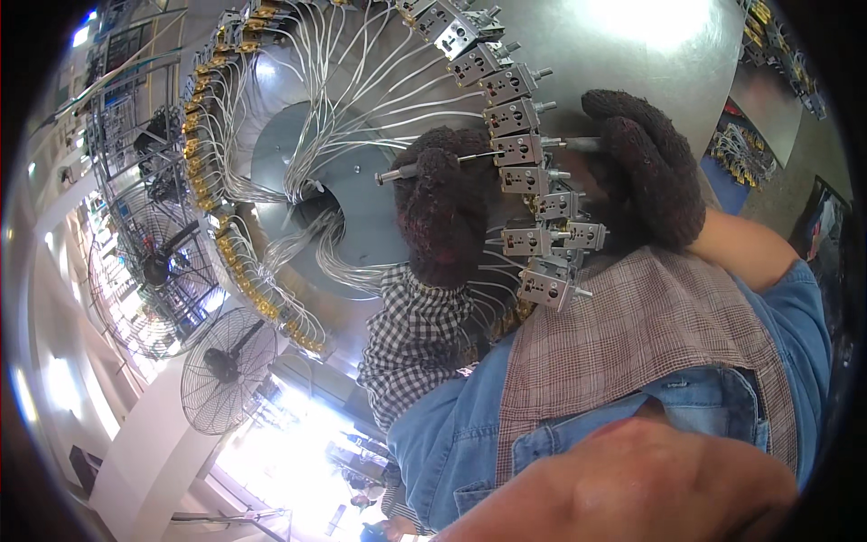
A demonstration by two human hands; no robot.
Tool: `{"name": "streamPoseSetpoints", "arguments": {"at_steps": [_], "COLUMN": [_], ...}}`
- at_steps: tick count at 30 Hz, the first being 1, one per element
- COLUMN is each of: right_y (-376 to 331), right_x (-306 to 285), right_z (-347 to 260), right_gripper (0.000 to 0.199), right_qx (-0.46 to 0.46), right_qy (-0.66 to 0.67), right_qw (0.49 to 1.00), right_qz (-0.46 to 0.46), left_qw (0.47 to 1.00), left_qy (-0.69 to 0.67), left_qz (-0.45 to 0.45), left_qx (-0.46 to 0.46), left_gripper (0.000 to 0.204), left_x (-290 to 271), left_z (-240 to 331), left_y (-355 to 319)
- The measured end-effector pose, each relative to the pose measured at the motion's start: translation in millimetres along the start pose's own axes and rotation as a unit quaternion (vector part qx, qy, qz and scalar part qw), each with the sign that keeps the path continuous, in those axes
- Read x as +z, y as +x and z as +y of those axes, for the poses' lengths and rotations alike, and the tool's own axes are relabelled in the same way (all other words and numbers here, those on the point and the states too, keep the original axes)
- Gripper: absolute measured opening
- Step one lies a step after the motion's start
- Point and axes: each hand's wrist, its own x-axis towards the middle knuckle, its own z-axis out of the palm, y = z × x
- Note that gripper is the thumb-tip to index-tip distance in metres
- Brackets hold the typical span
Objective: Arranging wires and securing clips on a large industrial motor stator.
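My left hand (442, 212), in a dark knit glove, is closed on a slim screwdriver-like tool (396, 174). Its thin metal shaft points right and reaches the face of a small metal switch box (517, 149) in the row. Right of that box, my right hand (655, 167), gloved alike, bends its fingers at a grey cylindrical piece (582, 143) in line with the box's spindle. The fingers partly cover this piece. More such boxes (510, 83) stand above and below along the curved row, with white wires (361, 90) running inward from it.
The row rings a round grey plate (280, 144) with a central hole where the wires gather. Brass-coloured parts (194, 135) line its left side. A sheet-metal surface (587, 41) lies beyond. Caged fans (226, 361) stand left; another wired bundle (741, 154) sits far right.
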Motion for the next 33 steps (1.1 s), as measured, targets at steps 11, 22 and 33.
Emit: {"name": "streamPoseSetpoints", "arguments": {"at_steps": [11,22,33], "right_y": [-7.2,-5.0,-2.6], "right_x": [-1.0,-2.5,3.7], "right_z": [-9.4,-8.9,3.4], "right_gripper": [0.066,0.076,0.066], "right_qx": [0.106,0.146,-0.046], "right_qy": [0.173,0.188,-0.007], "right_qw": [0.979,0.971,0.999], "right_qz": [0.008,-0.009,0.014], "left_qw": [1.000,0.999,0.999], "left_qy": [-0.016,-0.044,-0.011], "left_qz": [-0.019,0.009,-0.032], "left_qx": [0.017,-0.005,0.014], "left_gripper": [0.024,0.021,0.022], "left_x": [2.3,6.3,10.5], "left_z": [-1.1,-0.3,1.5], "left_y": [1.8,1.6,-1.2]}}
